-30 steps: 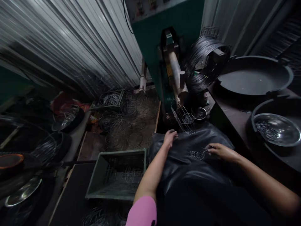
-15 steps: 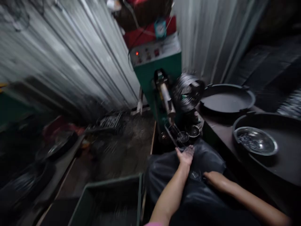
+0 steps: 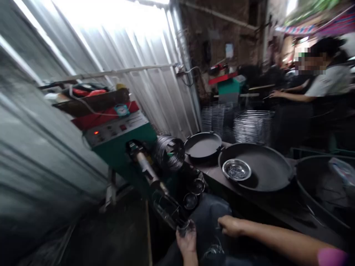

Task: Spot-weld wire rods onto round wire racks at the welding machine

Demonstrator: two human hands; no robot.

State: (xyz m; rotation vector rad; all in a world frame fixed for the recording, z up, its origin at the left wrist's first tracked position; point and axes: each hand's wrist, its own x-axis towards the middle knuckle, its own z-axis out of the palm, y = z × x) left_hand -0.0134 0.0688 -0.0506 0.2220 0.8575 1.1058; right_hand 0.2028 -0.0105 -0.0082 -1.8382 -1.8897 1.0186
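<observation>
Low in the middle, my left hand (image 3: 187, 238) is palm up, its fingers curled round the near end of a wire frame (image 3: 168, 212). The frame's far end lies beneath the electrode arm of a green welding machine (image 3: 151, 171). My right hand (image 3: 231, 225) is closed above my lap, apart from the frame; what its fingers pinch is too small and blurred to name. A bundle of bent wire pieces (image 3: 213, 249) rests on the dark cloth over my lap (image 3: 209, 214). Two small round dishes stand beside the welding arm.
To the right, a bench bears large black pans (image 3: 266, 166), one holding a metal bowl (image 3: 236, 170) of small metal pieces. A wire coil (image 3: 170, 151) sits beside the machine. Stacked wire racks (image 3: 252, 125) and another person (image 3: 327, 77) are farther back. Corrugated metal wall on the left.
My view has swung right and up, bringing the other person and the racks into sight. My left hand's fingers now curl round the frame's end. My right hand has lifted off the wire pieces.
</observation>
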